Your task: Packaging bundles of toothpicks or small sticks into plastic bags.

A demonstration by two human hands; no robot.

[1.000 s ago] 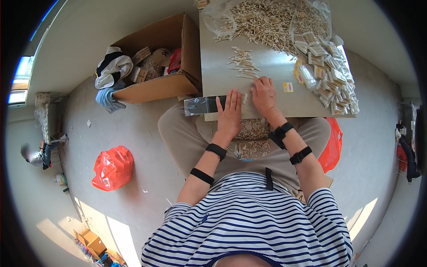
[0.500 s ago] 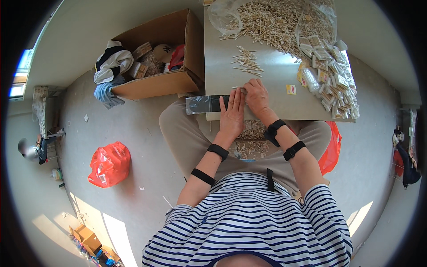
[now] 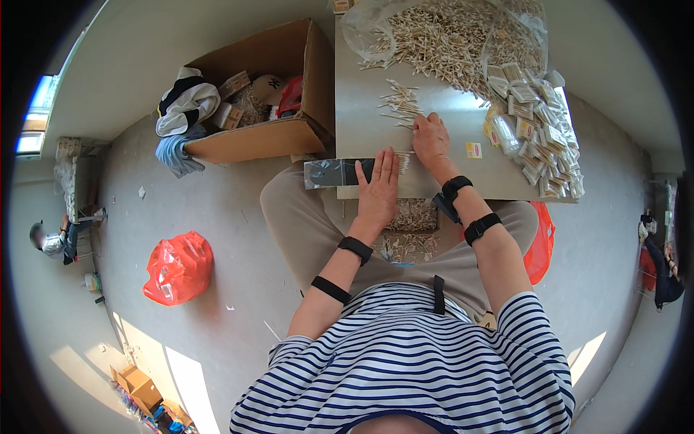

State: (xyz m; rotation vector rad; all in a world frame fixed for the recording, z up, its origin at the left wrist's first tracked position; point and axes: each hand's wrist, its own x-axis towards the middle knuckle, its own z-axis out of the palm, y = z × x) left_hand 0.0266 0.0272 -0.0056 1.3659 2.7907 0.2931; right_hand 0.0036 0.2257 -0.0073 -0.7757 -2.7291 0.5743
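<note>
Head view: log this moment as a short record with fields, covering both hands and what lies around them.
Left hand: left hand lies flat on a dark flat sleeve at the near table edge
Right hand: right hand rests on the table, at a small bunch of thin wooden sticks
Stock: big heap of sticks at the far edge; filled packets piled at the right
Floor: open cardboard box, red bag
</note>
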